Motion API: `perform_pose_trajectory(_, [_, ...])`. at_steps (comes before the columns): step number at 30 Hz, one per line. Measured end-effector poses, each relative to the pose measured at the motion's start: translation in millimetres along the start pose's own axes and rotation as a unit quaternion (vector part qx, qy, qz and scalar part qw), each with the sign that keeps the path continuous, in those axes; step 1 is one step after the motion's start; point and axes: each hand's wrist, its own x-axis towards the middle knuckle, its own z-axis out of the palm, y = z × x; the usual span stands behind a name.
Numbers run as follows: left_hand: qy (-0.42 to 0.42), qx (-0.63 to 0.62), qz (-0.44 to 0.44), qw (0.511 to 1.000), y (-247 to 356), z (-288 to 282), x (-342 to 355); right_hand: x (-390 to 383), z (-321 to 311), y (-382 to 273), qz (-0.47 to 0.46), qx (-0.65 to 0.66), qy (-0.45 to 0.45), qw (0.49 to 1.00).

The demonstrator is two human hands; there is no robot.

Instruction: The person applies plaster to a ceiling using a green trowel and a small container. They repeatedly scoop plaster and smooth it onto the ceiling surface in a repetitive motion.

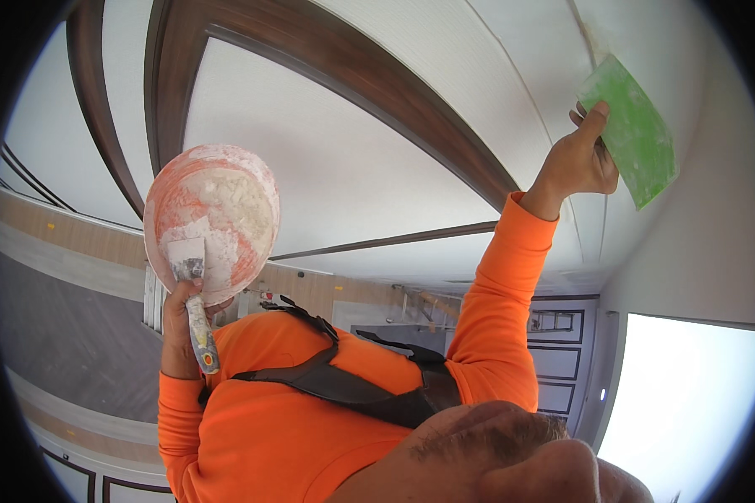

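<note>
My left hand (pixel 179 323) is closed at the lower rim of a round orange-red bowl (pixel 161 222), its inside smeared with whitish filler (pixel 236 197). The same hand holds a putty knife (pixel 202 335), whose pale, coated blade lies over the bowl's inside and whose stained handle points down. Up at the right, my right hand (pixel 591 155) grips a flat green spreader (pixel 642 142) by its left side, thumb on the face. Whitish smears cover the spreader. Its upper corner is at a beige-stained seam in the white surface; whether it touches is unclear.
Dark brown wooden trim (pixel 352 80) frames white panels (pixel 310 151) in front of me. A metal ladder (pixel 554 321) stands far off at the right, and part of another metal frame (pixel 153 298) shows behind the bowl. A bright window-like area (pixel 688 402) is at lower right.
</note>
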Motion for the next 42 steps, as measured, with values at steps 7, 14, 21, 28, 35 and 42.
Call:
perform_pose_trajectory(7, [-0.006, 0.005, -0.007, 1.000, -0.7, -5.3, 0.9, -8.1, 9.2, -1.2, -0.029, 0.026, -0.015, 0.999])
perform_pose_trajectory(14, [0.005, 0.001, 0.002, 1.000, 1.0, 1.2, -0.4, -3.2, 3.4, 8.7, -0.018, 0.017, 0.002, 1.000])
perform_pose_trajectory(21, [0.005, -0.002, -0.004, 1.000, -3.5, -4.6, 1.7, -2.2, -2.2, 8.0, -0.020, -0.011, -0.012, 1.000])
perform_pose_trajectory(28, [0.011, -0.010, 0.002, 1.000, -2.2, -3.2, 0.8, -3.7, 3.4, 2.0, -0.010, 0.022, 0.007, 1.000])
perform_pose_trajectory(35, [0.007, -0.012, 0.005, 1.000, -6.1, -10.8, 3.5, -9.4, 12.7, 6.5, -0.011, 0.041, 0.015, 0.999])
perform_pose_trajectory(42, [0.004, -0.001, -0.001, 1.000, -0.4, -5.6, 2.1, 0.0, 9.3, 5.5, -0.007, 0.008, 0.009, 1.000])
